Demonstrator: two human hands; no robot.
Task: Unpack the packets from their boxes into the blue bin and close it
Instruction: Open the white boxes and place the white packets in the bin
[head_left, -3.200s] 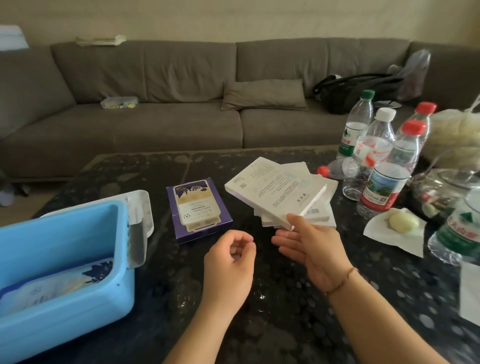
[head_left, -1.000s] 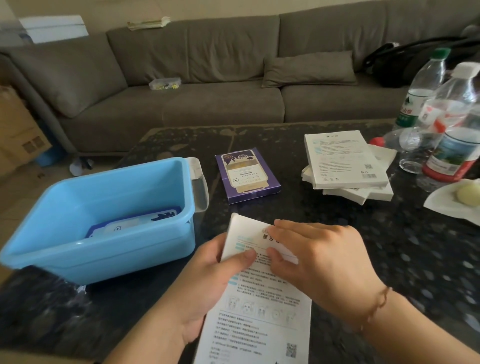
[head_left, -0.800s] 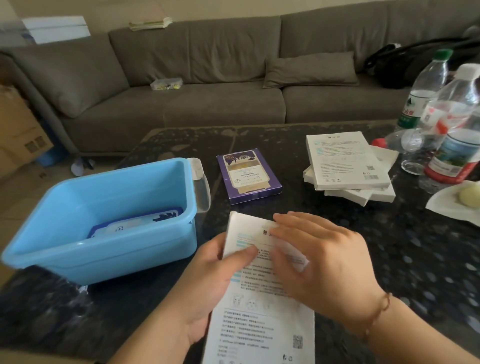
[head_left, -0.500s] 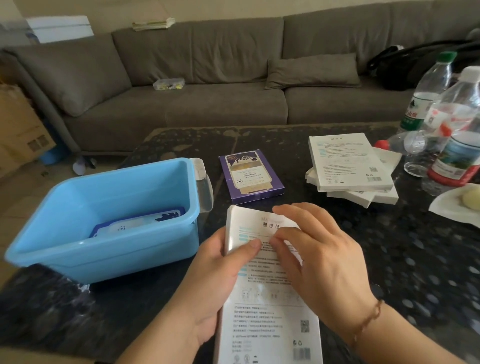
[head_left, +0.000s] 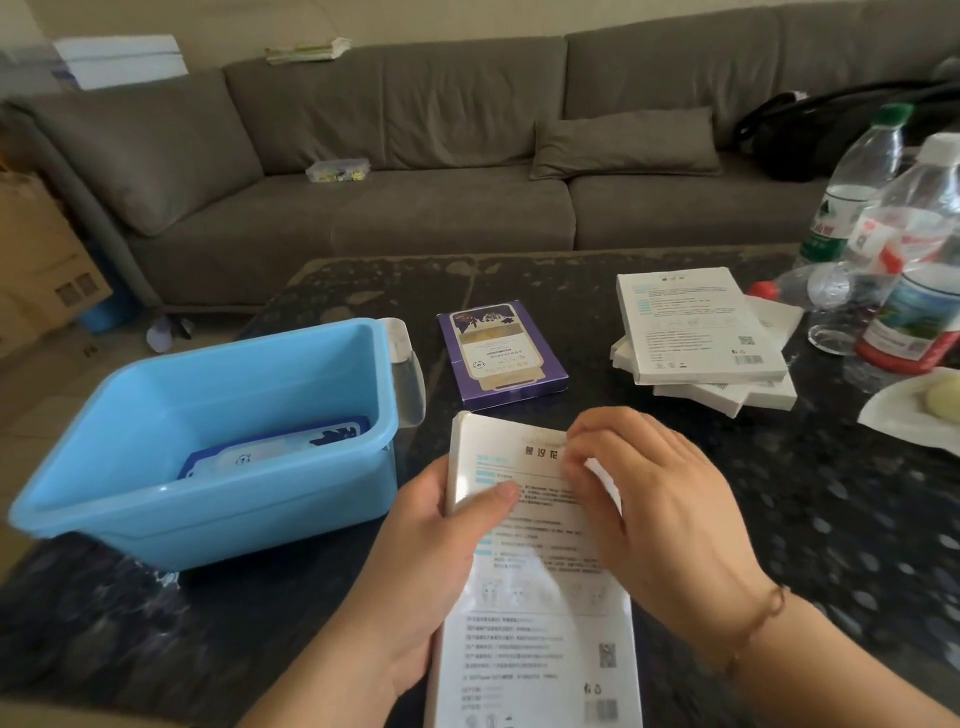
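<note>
I hold a flat white box (head_left: 535, 613) printed with text, just in front of me above the dark table. My left hand (head_left: 415, 561) grips its left edge, thumb lying across the front. My right hand (head_left: 654, 509) has its fingers curled on the box's upper right end, picking at it. The open blue bin (head_left: 218, 499) stands to the left, with a blue and white packet (head_left: 275, 449) lying in its bottom. A purple box (head_left: 498, 353) lies flat beyond the white box. A stack of white boxes (head_left: 696, 327) sits at the right.
The bin's clear lid (head_left: 408, 374) leans at its right side. Several water bottles (head_left: 914, 270) stand at the far right, one lying down. A white sheet with a pale lump (head_left: 914, 415) is at the right edge. A grey sofa (head_left: 415, 171) runs behind the table.
I took one white box off the stack and brought it close. Over the last second my right fingers slid up to its upper right end, and the box tilted slightly.
</note>
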